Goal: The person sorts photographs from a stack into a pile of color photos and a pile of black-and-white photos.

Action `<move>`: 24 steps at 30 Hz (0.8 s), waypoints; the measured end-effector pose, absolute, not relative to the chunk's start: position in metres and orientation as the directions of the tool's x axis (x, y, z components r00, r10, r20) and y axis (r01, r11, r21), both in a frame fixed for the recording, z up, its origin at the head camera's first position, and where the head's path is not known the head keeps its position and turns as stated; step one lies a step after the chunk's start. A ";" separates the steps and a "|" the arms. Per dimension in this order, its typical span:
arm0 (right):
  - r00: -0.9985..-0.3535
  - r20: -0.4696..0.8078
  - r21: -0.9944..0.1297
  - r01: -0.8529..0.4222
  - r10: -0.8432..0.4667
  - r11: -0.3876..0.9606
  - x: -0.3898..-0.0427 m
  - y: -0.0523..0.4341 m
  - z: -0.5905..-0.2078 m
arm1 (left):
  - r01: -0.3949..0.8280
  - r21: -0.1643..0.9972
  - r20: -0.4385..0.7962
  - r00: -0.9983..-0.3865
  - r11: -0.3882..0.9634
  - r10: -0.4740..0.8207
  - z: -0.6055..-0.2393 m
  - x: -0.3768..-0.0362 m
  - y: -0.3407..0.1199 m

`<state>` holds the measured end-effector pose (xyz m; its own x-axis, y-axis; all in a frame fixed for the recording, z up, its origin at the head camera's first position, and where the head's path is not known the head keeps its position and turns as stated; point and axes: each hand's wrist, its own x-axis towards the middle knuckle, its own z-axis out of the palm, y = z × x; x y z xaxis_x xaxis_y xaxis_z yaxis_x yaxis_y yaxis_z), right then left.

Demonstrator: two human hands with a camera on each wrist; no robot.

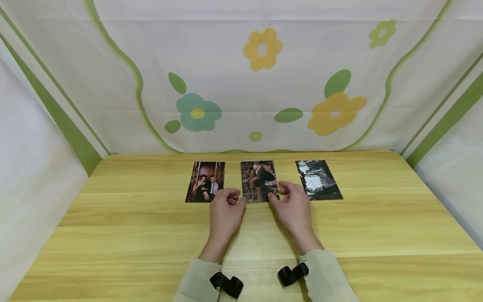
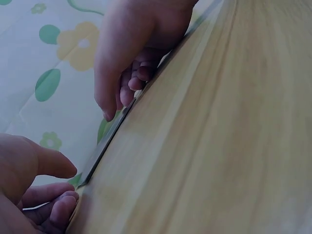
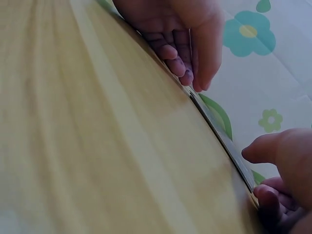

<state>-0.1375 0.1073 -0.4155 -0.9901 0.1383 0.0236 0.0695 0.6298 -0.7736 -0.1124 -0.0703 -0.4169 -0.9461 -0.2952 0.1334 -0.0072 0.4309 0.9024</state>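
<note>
Nearest the person, two pale sleeves (image 1: 196,279) come in over the wooden table (image 1: 113,235), each wrist carrying a black strap (image 1: 226,285).

Ahead of them the left hand (image 1: 223,214) lies low over the table with its fingers loosely curled; its thumb and fingertips (image 1: 235,200) sit at the near left corner of the middle photo (image 1: 258,181). From the wrist views the fingers (image 2: 58,207) reach the edge of the print, but whether they pinch it or only touch it cannot be told.

The right hand (image 1: 294,209) mirrors it: fingers bent and close together, the fingertips (image 1: 274,197) at the near right corner of the same photo. The right wrist view shows the thumb and curled fingers (image 3: 273,195) right at the thin edge of the print, which lies flat on the table.

So the middle photo sits between the two sets of fingertips and runs away from them. Just left of the left fingers lies a photo of two people (image 1: 205,181); to the right of the right fingers, a little apart, lies a dark black-and-white photo (image 1: 318,179).

Beyond the three prints hangs a white cloth backdrop with flowers (image 1: 264,84).
</note>
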 end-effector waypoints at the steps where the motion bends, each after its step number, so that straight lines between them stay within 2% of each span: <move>1: -0.990 0.025 -0.769 0.068 0.136 0.636 -0.138 0.107 -0.415 | -0.004 0.901 0.139 -0.945 0.434 -0.296 -0.417 -0.113 -0.070; 24: -0.988 0.069 -0.737 0.044 0.140 0.674 -0.138 0.102 -0.416 | -0.022 0.855 0.155 -0.942 0.518 -0.297 -0.419 -0.114 -0.061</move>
<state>-0.1376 0.1018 -0.4160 -0.9877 0.1401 0.0687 0.0444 0.6742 -0.7372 -0.1143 -0.0613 -0.4193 -0.9422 -0.2969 0.1554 -0.0223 0.5183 0.8549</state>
